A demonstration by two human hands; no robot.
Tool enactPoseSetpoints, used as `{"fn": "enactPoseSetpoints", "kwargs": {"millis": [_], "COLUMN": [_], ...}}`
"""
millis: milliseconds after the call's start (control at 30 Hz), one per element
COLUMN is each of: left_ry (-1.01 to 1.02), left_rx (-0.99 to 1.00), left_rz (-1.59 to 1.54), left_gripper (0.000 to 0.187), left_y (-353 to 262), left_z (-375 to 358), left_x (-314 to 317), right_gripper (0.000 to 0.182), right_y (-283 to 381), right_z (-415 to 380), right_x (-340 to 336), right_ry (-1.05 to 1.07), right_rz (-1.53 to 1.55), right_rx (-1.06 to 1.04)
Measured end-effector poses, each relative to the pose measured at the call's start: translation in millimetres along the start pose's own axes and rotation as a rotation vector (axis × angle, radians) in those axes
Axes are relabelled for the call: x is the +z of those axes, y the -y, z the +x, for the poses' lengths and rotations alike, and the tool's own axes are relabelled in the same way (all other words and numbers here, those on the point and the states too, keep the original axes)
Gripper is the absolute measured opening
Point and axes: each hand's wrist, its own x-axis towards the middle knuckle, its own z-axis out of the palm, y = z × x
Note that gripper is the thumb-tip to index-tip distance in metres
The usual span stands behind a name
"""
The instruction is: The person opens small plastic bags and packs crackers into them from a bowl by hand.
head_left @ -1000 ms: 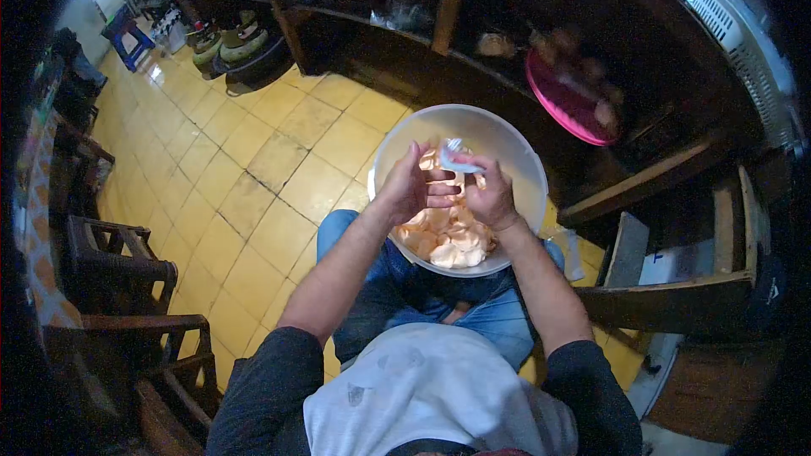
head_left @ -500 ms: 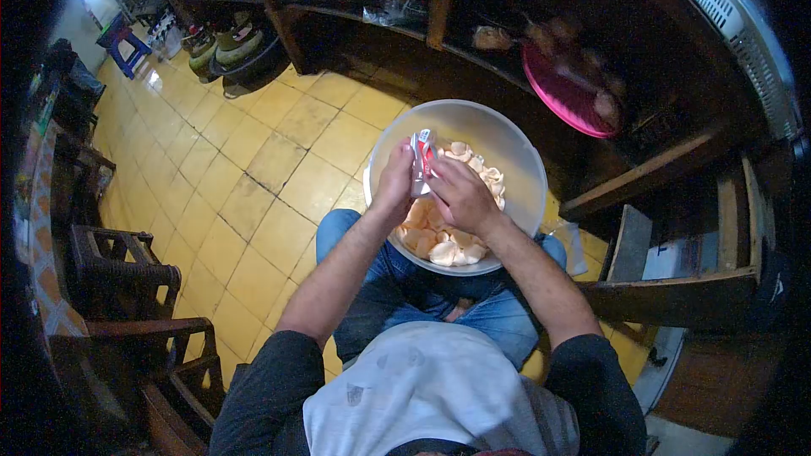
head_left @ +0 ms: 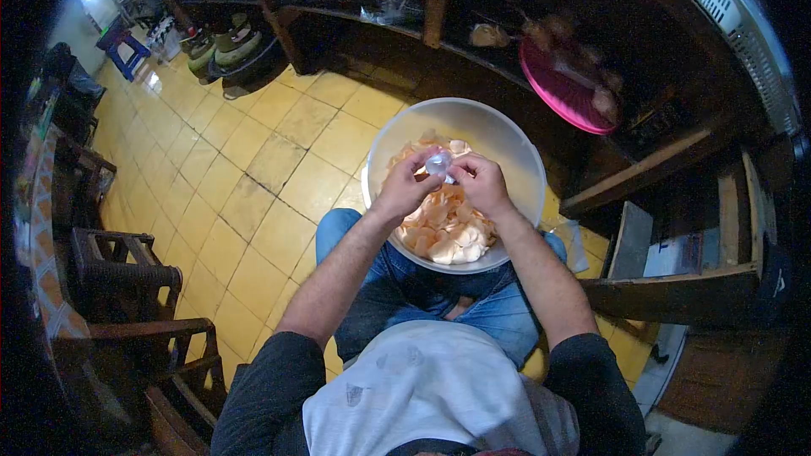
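Note:
Both of my hands are above a large pale plastic tub point(head_left: 519, 171) that holds many thin, peach-coloured crackers point(head_left: 448, 228). Between them is a small shiny plastic packet point(head_left: 438, 164), whose near end looks rounded and whitish. My left hand point(head_left: 406, 184) grips its left side with thumb and fingers. My right hand point(head_left: 479, 187) pinches its right edge. Whether anything is inside the packet I cannot make out. The tub rests on or against my crossed legs point(head_left: 490, 312) in blue jeans.
A pink basket point(head_left: 568, 101) with roundish items sits on the dark wooden shelf to the right. A wooden chair point(head_left: 160, 346) stands at left on the yellow tiled floor point(head_left: 253, 177). Farther off are a blue stool point(head_left: 127, 52) and green gas cylinders point(head_left: 236, 44).
The packet has been turned: its red printed side showed before, and now a whitish rounded end faces me. My hands have shifted slightly lower and spread a little apart around it.

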Motion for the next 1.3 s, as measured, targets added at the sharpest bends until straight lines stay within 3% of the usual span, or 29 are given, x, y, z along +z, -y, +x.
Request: {"fn": "enactPoseSetpoints", "kwargs": {"millis": [233,300,367,433,533,600,633,667,733,800,833,900,933,1033,1067,1133,1267,1300], "left_ry": [-0.115,-0.127,-0.249,-0.233,-0.229,-0.240,-0.286,-0.328,-0.150,-0.052,-0.048,-0.210,-0.220,-0.130,-0.022,0.086,0.141,-0.009], "left_rx": [0.048,0.082,0.315,0.314,0.263,0.210,0.181,0.154,0.025,-0.032,-0.027,0.429,0.431,0.217,0.024,0.098,0.063,0.117], "left_rz": [0.182,0.214,0.381,0.448,0.617,0.719,0.726,0.731,0.192,0.111,0.110,0.751,0.754,0.225,-0.060,0.395,0.377,0.295], "left_gripper": [0.038,0.033,0.026,0.024,0.021,0.021,0.020,0.020,0.024,0.030,0.030,0.034,0.034,0.053,0.051,0.049,0.039,0.031], "left_y": [-2.4,-2.6,2.2,15.9,-6.3,-19.1,-15.5,-10.1,-1.4,-7.0,1.3,8.2,5.2,1.9,-22.1,-16.8,-16.5,-17.4], "left_z": [1.8,3.1,6.0,18.1,25.7,32.3,40.4,50.5,67.3,71.4,78.9,84.8,81.6,57.5,33.4,23.6,25.7,25.3], "left_x": [1.3,2.8,5.9,1.0,8.9,10.6,8.8,6.6,-1.7,-5.7,-12.0,-20.2,-20.6,-11.7,-0.3,1.5,-18.4,-26.3], "right_gripper": [0.007,0.006,0.006,0.006,0.003,0.005,0.010,0.010,0.014,0.014,0.011,0.006,0.006,0.008,0.008,0.009,0.022,0.029], "right_y": [-8.8,-0.5,-8.2,-11.1,-7.7,6.9,45.3,50.0,52.4,24.6,17.8,13.5,12.7,-1.2,-3.3,-3.1,29.2,21.0], "right_z": [2.2,2.6,2.7,0.2,-4.7,-14.6,-17.9,-18.3,-17.0,-16.7,-15.0,-11.9,-11.3,-9.0,-7.1,-2.9,3.9,4.5], "right_x": [-4.7,-7.3,-6.6,-11.3,-29.2,-45.8,-48.6,-54.8,-70.0,-73.2,-70.7,-66.2,-65.3,-56.0,-49.8,-36.1,-34.5,-36.0], "right_ry": [0.190,0.231,0.247,0.261,0.224,0.087,-0.082,-0.092,-0.130,-0.126,-0.136,-0.163,-0.153,-0.074,-0.070,-0.022,0.167,0.243], "right_rz": [0.238,0.528,0.617,0.704,0.766,1.209,1.292,1.286,1.217,1.116,1.073,1.001,1.003,0.882,0.887,0.859,0.768,0.813], "right_rx": [0.203,0.372,0.348,0.324,0.226,0.163,0.251,0.247,0.242,0.210,0.211,0.248,0.246,0.352,0.357,0.366,0.377,0.323]}}
